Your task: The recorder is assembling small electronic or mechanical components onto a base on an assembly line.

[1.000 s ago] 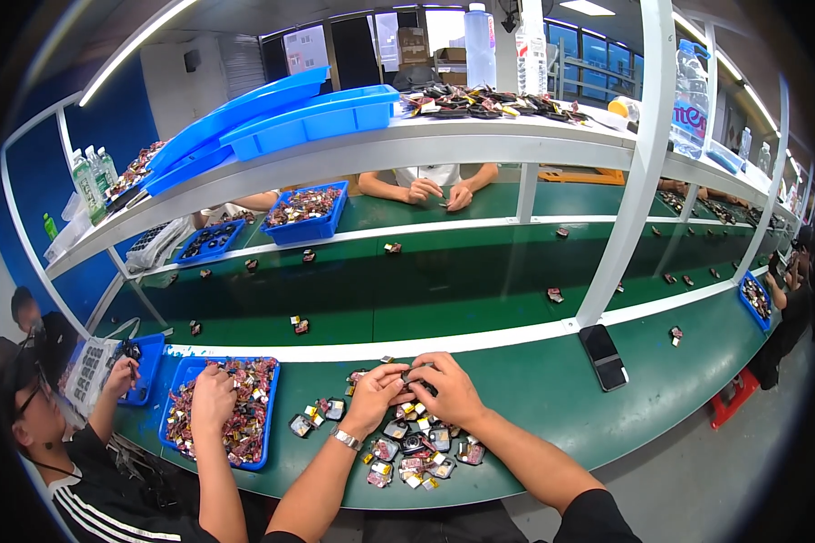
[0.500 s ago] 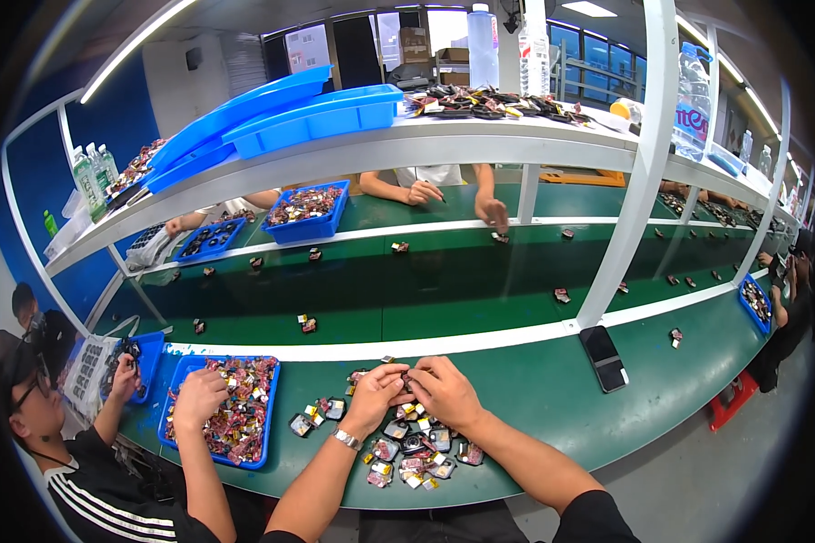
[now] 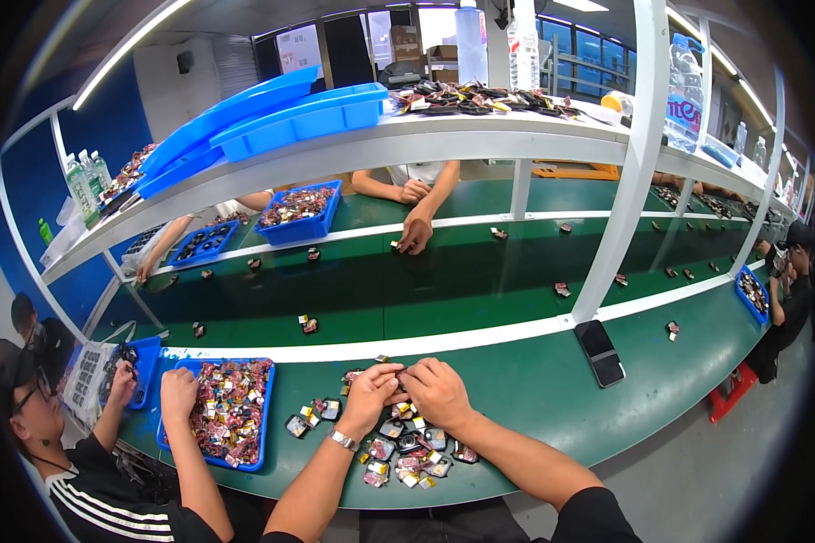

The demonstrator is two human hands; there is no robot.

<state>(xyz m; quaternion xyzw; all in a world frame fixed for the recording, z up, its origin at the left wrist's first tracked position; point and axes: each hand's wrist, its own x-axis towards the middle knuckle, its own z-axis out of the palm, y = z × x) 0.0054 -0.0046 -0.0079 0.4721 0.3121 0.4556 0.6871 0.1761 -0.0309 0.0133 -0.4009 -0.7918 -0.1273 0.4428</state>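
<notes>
My left hand [image 3: 372, 396], with a metal watch band on the wrist, and my right hand [image 3: 438, 392] meet over the green bench. Their fingertips pinch a small dark electronic part [image 3: 401, 376], mostly hidden by the fingers. Right below them lies a pile of small electronic units [image 3: 411, 462], with black cases, reddish boards and white and yellow pieces. A few similar units [image 3: 325, 409] lie to the left of my left wrist.
Beside the pile, a blue tray [image 3: 270, 407] is heaped with such parts; a co-worker's hand [image 3: 179, 391] is over its edge. A phone [image 3: 599, 353] lies to the right. Beyond a white rail runs a green belt [image 3: 462, 290] with scattered units. A white shelf post [image 3: 620, 181] rises ahead.
My hands keep pinching the part with little movement. Across the belt, a person's hand has moved left to a unit. The neighbour's hand has shifted left from the tray's middle toward its edge.
</notes>
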